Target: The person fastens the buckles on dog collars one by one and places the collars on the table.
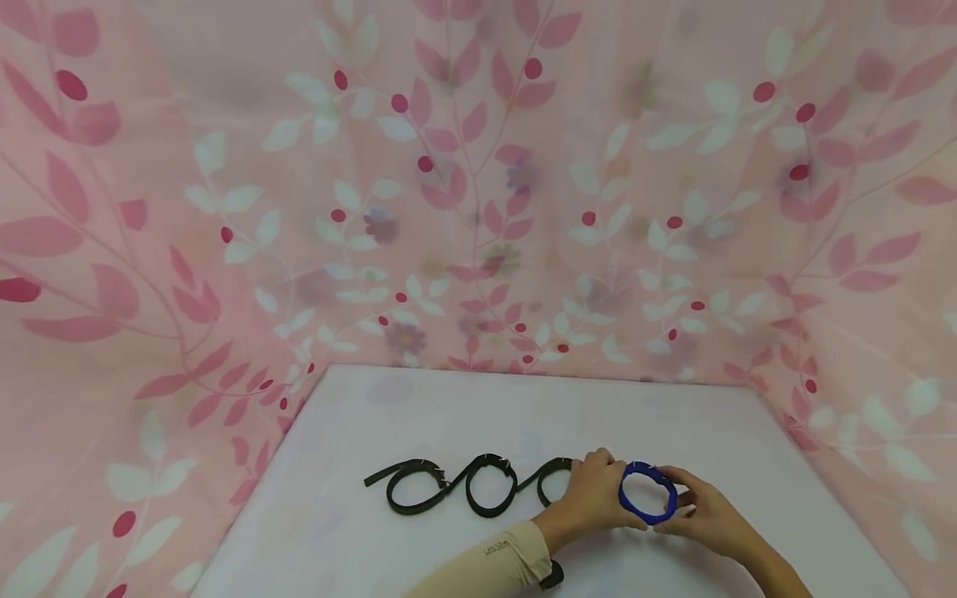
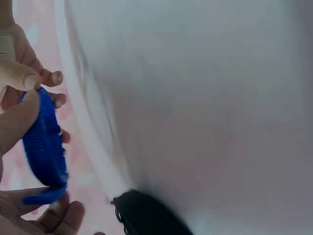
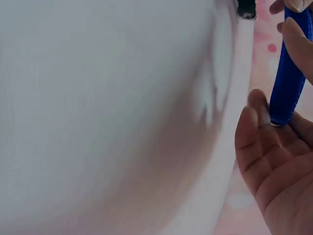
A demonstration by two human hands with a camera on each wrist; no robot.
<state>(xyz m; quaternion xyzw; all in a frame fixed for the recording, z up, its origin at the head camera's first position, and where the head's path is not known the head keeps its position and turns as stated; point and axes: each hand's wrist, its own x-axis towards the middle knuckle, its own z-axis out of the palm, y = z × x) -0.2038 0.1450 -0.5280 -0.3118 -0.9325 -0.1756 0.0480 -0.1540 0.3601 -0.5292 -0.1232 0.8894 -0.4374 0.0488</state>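
A blue collar-like strap [image 1: 635, 508] is bent round into a ring above the table. My left hand [image 1: 594, 494] grips its left side, and my right hand [image 1: 710, 519] holds the right side between thumb and fingers. In the left wrist view, the ribbed inner face of the blue strap [image 2: 41, 147] shows, with one end sticking out at the bottom. In the right wrist view, the blue strap [image 3: 288, 78] stands edge-on between thumb and fingers, with a bit of metal at its lower end.
To the left lie looped black straps with metal buckles: one at the left [image 1: 396, 504], one in the middle [image 1: 486, 511], and a third [image 1: 548, 482] partly hidden behind my left hand. The white tabletop [image 1: 359, 423] meets pink leaf-patterned cloth [image 1: 478, 249] at its back and sides.
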